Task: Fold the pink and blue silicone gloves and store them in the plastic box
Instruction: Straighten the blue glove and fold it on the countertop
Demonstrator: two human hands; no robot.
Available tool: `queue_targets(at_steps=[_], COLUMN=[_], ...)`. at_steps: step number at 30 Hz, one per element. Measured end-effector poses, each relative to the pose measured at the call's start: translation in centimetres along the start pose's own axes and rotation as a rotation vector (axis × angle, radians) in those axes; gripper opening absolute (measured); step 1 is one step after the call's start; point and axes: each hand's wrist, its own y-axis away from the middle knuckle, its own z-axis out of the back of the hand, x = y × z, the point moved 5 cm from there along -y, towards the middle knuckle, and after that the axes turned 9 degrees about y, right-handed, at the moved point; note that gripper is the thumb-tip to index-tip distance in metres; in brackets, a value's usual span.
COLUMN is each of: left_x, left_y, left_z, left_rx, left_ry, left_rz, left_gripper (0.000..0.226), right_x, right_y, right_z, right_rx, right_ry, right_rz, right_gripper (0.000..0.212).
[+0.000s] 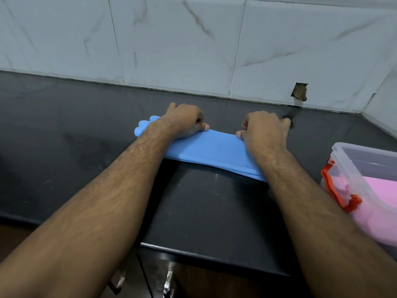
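Here, left hand [185,121] and right hand [265,131] both pinching the blue glove [212,149], no legible writing anywhere.

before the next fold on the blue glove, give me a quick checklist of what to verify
1. Blue silicone glove lies flat on the black stone counter: ok.
2. Left hand has a grip on the far edge: ok, fingers curled over it.
3. Right hand grips the same edge: ok.
4. Glove finger end pokes out left of the left wrist, not yet folded in: not ok.
5. Clear plastic box with red latch is open and near the right arm: ok.
6. Pink silicone glove is already inside the box: ok; how neatly folded, cannot tell.
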Motion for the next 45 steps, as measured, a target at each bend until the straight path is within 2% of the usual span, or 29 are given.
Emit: queue_targets(at_steps=[2,4,7,10,14,21,30,36,45], left_x=[0.2,0.4,0.7,0.7,-0.5,-0.3,-0.6,-0.6,-0.3], left_y=[0.0,0.0,0.2,0.4,0.7,0.8,0.7,0.7,0.5], left_z=[-0.1,0.0,0.2,0.5,0.8,1.4,0.7,0.3,-0.2], left_rx=[0.007,-0.006,-0.034,-0.069,-0.033,-0.084,-0.035,-0.019,0.045], left_ry=[0.012,0.020,0.027,0.061,0.159,0.305,0.224,0.204,0.222], left_rz=[0.011,0.003,-0.003,-0.033,-0.105,-0.116,-0.136,-0.129,-0.077], left_gripper=[0.034,0.029,0.029,0.029,0.017,0.011,0.013,0.012,0.016], right_x=[1.2,3.5,6.6,7.0,6.4,6.6,6.5,6.4,6.4], right_y=[0.3,1.2,3.4,4.2,4.2,3.8,3.8,3.6,3.7], right_z=[0.5,0.8,1.0,0.9,0.7,0.9,0.1,0.3,0.9], right_rx=[-0.019,0.070,0.250,0.332,0.378,0.315,0.382,0.421,0.398], right_ry=[-0.219,-0.448,-0.538,-0.524,-0.513,-0.518,-0.487,-0.492,-0.444], right_rz=[0.118,0.324,0.664,0.758,0.746,0.748,0.717,0.696,0.734], right_gripper=[0.012,0.010,0.018,0.028,0.024,0.016,0.013,0.022,0.009])
